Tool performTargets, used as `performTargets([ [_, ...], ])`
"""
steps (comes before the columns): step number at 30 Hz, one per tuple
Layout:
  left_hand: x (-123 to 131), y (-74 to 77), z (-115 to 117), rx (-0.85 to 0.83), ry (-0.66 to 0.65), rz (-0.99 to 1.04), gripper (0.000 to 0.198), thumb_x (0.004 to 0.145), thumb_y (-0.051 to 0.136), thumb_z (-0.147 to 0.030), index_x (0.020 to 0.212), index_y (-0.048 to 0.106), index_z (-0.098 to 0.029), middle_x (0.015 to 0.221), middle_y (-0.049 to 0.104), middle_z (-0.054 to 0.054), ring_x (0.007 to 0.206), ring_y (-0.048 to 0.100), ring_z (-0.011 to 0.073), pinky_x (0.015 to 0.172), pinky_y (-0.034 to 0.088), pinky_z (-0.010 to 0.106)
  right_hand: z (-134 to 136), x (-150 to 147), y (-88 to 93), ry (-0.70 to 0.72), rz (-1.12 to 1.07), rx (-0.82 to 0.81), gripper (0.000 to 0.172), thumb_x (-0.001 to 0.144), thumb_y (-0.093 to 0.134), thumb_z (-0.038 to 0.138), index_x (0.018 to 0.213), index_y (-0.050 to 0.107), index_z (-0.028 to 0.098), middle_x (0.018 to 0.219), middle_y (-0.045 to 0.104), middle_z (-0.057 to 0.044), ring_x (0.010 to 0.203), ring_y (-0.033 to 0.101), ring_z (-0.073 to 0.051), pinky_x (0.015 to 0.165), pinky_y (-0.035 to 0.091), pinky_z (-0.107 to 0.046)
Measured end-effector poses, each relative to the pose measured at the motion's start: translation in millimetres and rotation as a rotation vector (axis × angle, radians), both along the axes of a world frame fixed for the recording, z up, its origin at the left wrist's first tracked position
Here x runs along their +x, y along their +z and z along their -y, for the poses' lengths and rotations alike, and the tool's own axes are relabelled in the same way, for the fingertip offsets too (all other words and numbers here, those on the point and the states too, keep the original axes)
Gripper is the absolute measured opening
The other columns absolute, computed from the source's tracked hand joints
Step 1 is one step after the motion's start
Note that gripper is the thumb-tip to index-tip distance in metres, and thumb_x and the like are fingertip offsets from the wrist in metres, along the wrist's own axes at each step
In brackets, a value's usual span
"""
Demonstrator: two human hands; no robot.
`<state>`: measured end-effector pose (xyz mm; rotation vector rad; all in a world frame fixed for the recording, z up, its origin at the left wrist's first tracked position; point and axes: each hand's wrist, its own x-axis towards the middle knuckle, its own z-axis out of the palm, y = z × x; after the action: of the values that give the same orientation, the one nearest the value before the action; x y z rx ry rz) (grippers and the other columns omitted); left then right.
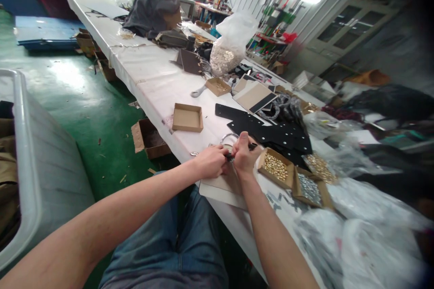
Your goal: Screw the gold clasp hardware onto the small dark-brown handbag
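Note:
My right hand (244, 154) is closed in a fist, thumb on top, around a dark-handled tool (252, 146) whose kind I cannot make out. Against it, my left hand (214, 161) has its fingers closed on a small dark piece (229, 156), mostly hidden by the fingers. Both hands rest over a beige board (222, 188) at the table's near edge. A clear-wrapped ring-shaped handle (229, 137) curves up just beyond them. Right of my right hand are a cardboard box of gold-coloured fasteners (275, 167) and a box of silver-coloured ones (308, 188).
Black strips with holes (267, 132) lie beyond my hands. An open cardboard box (187, 118) sits near the white table's (149, 92) left edge. Plastic bags (369, 244) crowd the right side. A large grey bin (50, 167) stands on the floor at left.

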<state>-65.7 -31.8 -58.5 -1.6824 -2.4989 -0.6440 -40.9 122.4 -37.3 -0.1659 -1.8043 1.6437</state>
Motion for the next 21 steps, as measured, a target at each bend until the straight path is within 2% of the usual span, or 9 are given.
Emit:
performTargets([
  [3,3.8,2.5,-0.8,0.031,0.018,-0.013,0.024,0.108,0.082,-0.042,0.105,0.084,-0.018,0.127,0.074,0.013,0.123,0.066,0.0352,0.103,0.059,0.047,-19.3,-6.2,22.4,0.072,0.040,-0.242,0.081,0.096,0.089,0.084,0.069,0.038,0.026,0.058,0.032,0.007,0.045,0.028,-0.010,0.040,0.023,-0.027],
  [5,5.2,3.3,0.9,0.057,0.018,-0.024,0.025,0.108,0.084,-0.043,0.112,0.083,-0.019,0.135,0.072,0.013,0.127,0.065,0.0347,0.109,0.058,0.047,-40.6,1.2,40.1,0.042,0.039,-0.360,0.086,0.090,0.093,0.086,0.072,0.032,0.027,0.061,0.026,0.009,0.047,0.021,-0.010,0.039,0.017,-0.027],
  [6,5.1,3.7,2.0,0.063,0.011,-0.023,0.025,0.108,0.083,-0.044,0.116,0.083,-0.019,0.137,0.072,0.013,0.127,0.065,0.0343,0.110,0.058,0.047,-52.9,10.1,46.7,-0.009,0.047,-0.346,0.084,0.091,0.092,0.086,0.073,0.033,0.027,0.062,0.026,0.009,0.047,0.021,-0.010,0.039,0.017,-0.027],
  [7,4.3,4.4,2.7,0.065,-0.002,-0.018,0.025,0.109,0.082,-0.044,0.118,0.083,-0.020,0.140,0.071,0.013,0.128,0.065,0.0338,0.111,0.058,0.047,-65.6,22.3,50.5,-0.065,0.087,-0.263,0.080,0.094,0.089,0.085,0.074,0.037,0.027,0.062,0.029,0.008,0.048,0.024,-0.011,0.040,0.018,-0.027],
  [9,0.9,6.9,2.1,0.059,-0.035,0.013,0.023,0.109,0.081,-0.043,0.116,0.083,-0.021,0.143,0.070,0.011,0.128,0.065,0.0329,0.113,0.058,0.048,-89.1,53.4,48.7,-0.176,0.259,0.098,0.069,0.099,0.086,0.080,0.074,0.051,0.026,0.062,0.042,0.004,0.051,0.037,-0.015,0.045,0.026,-0.030],
  [12,-7.0,15.4,-7.5,0.101,-0.007,0.141,0.015,0.106,0.081,-0.033,0.113,0.083,-0.021,0.139,0.073,0.011,0.126,0.067,0.0313,0.117,0.056,0.044,-111.0,100.2,27.3,-0.276,0.601,0.706,0.049,0.099,0.089,0.066,0.079,0.070,0.026,0.076,0.069,-0.008,0.071,0.064,-0.028,0.062,0.042,-0.037],
  [14,-11.9,24.4,-20.0,0.151,0.050,0.232,0.018,0.106,0.074,-0.023,0.121,0.082,-0.019,0.135,0.074,0.012,0.125,0.069,0.0299,0.118,0.056,0.041,-116.1,121.0,9.9,-0.343,0.784,0.886,0.045,0.098,0.089,0.068,0.094,0.078,0.025,0.098,0.079,-0.016,0.090,0.075,-0.038,0.071,0.047,-0.041],
  [17,-15.5,40.9,-43.8,0.045,0.099,0.209,0.030,0.106,0.061,-0.014,0.131,0.079,-0.016,0.136,0.076,0.014,0.127,0.070,0.0316,0.118,0.055,0.042,-117.9,134.5,-7.3,-0.344,0.936,0.873,0.057,0.095,0.089,0.076,0.111,0.080,0.022,0.114,0.080,-0.021,0.102,0.078,-0.044,0.074,0.050,-0.043],
  [21,-17.2,60.7,-66.6,-0.221,0.115,0.149,0.026,0.102,0.065,-0.015,0.123,0.080,-0.015,0.127,0.080,0.018,0.124,0.073,0.0386,0.111,0.058,0.049,-121.7,136.3,-14.1,-0.256,0.822,0.629,0.051,0.088,0.096,0.064,0.114,0.077,0.024,0.111,0.083,-0.013,0.105,0.079,-0.041,0.081,0.053,-0.042],
])
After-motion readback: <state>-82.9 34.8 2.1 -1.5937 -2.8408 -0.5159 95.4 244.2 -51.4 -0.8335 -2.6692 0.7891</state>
